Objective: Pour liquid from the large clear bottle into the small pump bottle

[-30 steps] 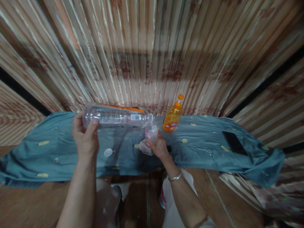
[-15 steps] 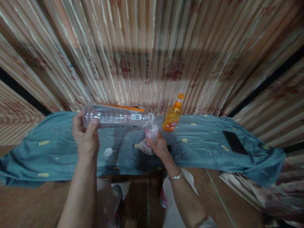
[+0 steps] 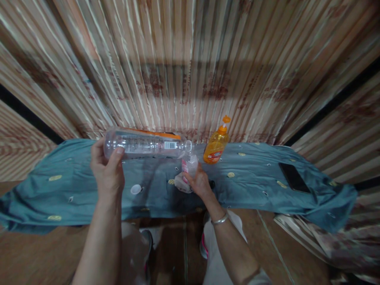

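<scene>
Clear bottle (image 3: 145, 143) label: print and barcode, too blurred to read.

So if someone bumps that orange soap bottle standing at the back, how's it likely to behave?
The orange soap bottle looks tall and narrow with a pump top, so it would probably tip rather than slide. It stands on the wrinkled teal cloth, likely unsteady footing. It looks mostly full, so probably fairly heavy.
</scene>
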Tool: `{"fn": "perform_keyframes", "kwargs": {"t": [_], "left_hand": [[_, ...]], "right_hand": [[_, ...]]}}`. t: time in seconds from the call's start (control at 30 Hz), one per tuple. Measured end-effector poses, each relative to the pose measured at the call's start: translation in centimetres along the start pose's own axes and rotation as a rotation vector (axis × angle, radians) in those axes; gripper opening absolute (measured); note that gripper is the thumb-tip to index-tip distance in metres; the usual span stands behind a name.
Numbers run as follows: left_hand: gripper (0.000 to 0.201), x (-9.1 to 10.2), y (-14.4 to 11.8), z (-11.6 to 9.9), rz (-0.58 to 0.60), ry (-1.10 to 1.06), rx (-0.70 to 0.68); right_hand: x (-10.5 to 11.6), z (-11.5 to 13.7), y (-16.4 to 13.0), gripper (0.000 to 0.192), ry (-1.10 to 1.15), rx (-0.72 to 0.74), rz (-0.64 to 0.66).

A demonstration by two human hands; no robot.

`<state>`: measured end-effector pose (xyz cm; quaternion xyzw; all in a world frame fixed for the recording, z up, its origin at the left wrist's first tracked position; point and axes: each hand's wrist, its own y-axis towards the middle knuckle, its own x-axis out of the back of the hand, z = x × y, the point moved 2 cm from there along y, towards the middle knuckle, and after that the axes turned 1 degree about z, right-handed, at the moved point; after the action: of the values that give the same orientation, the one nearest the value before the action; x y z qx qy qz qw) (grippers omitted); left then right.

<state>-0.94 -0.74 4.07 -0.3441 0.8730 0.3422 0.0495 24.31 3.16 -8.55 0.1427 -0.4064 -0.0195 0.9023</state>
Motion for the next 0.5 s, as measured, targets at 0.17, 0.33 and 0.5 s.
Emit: {"fn": "perform_keyframes", "kwargs": {"t": [0.17,0.33,0.5], "left_hand": [[0.048,0.14,-0.02,0.18,0.022,0.032,-0.037],[0.047,0.37,0.11,0.43,0.037,0.029,-0.030],[0.049,0.55,0.21,0.69,0.049,0.084,-0.057]], "right_hand": [[0.04,0.04,0.00,0.067,0.005,-0.001,0.001],[0.00,-0.10,0.06,0.066,0.031,-0.002,0.011],[-0.02,-0.13,0.02,0.068,0.005,-0.005,0.000]]}}
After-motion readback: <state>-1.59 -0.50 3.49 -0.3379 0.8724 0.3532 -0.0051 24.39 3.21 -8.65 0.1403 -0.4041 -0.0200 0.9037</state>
